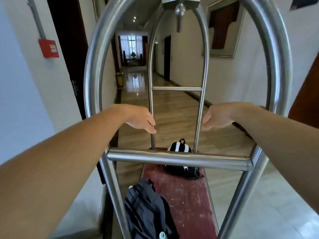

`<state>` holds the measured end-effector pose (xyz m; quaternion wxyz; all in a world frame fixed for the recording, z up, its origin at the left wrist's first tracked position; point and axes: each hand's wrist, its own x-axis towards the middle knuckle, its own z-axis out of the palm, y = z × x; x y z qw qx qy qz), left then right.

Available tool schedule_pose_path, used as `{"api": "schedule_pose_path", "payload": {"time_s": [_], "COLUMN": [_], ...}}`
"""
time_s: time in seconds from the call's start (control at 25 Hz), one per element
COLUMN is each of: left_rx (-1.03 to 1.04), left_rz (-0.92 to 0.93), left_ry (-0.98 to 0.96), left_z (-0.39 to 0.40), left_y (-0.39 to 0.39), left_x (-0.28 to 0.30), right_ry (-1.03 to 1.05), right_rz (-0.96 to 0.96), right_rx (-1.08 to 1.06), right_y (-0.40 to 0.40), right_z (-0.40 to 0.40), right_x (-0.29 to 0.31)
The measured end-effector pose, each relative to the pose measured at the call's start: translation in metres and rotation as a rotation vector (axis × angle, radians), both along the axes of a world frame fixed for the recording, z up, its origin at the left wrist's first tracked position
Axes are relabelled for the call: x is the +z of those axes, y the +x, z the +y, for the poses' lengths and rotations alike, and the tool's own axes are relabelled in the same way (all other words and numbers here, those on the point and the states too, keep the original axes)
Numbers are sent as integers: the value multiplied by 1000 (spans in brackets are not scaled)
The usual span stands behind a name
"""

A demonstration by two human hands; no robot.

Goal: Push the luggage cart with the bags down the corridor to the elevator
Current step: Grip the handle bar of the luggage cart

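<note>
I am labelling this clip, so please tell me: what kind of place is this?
Probably a hotel corridor. A steel luggage cart carries two bags on its red deck, dark doors line the walls above a polished floor, and a framed picture hangs on the right.

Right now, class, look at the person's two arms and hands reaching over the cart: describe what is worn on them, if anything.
Nothing is worn. Both forearms are bare as far back as the frame shows, with no sleeves in sight. The left hand and right hand have no gloves, and no watch, bracelet or ring shows on either wrist or on the fingers that are visible.
</note>
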<state>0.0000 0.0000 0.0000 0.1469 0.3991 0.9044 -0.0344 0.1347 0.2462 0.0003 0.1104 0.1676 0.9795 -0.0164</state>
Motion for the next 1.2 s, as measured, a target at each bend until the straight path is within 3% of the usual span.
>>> {"api": "schedule_pose_path", "payload": {"time_s": [0.16,0.32,0.52,0.68,1.0,1.2], "left_rx": [30,7,-47,-85,-197,-187], "left_rz": [-117,-178,-70,138,251,260], "left_ry": [-20,-50,51,82,143,115], "left_z": [-2,3,5,8,8,28], "left_y": [-7,-18,-27,-36,-61,-83], "left_x": [-60,-104,-147,-165,-168,-168], "right_ry": [-91,-203,-12,189,113,186], "right_rz": [-145,-156,80,206,180,170], "right_rx": [-20,15,91,181,168,111], "right_y": [17,23,18,14,8,-14], "right_z": [12,16,24,31,60,86], "right_x": [-55,-98,-163,-173,-163,-166]}}
